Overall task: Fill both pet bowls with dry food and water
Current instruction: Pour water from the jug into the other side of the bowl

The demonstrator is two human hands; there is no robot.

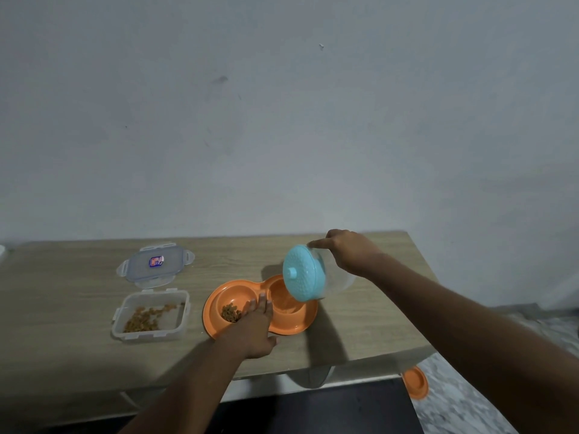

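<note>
An orange double pet bowl (300,324) sits on the wooden table. Its left well holds a small heap of brown dry food (230,312); the right well (283,297) looks wet, though I cannot make out a water level. My left hand (255,327) lies flat with straight fingers on the middle of the bowl. My right hand (349,253) grips a clear jug with a light blue lid (302,274), tipped on its side with the lid over the right well.
A clear food container (150,316) with some dry food stands left of the bowl, its lid (153,264) lying behind it. The table (360,324) ends at the right. Another orange bowl (415,382) lies on the floor below that edge.
</note>
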